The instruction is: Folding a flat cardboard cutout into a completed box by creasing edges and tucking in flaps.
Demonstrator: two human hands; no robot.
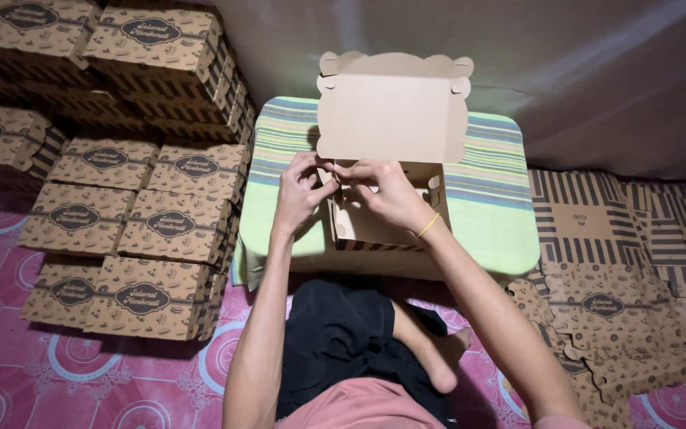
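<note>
A brown cardboard box (391,119) stands half folded on a small table with a striped green cloth (486,222), its scalloped lid raised upright toward the wall. My left hand (299,191) pinches the box's near left corner flap. My right hand (387,191), with a yellow band on its wrist, grips the same corner from the right, fingers closed on the cardboard. The two hands touch each other at that corner. The inside of the box is mostly hidden behind my hands.
Stacks of finished printed brown boxes (129,222) fill the left side, piled several high. Flat unfolded box blanks (621,270) lie on the floor at the right. A pink patterned mat (33,373) covers the floor, and my legs sit under the table.
</note>
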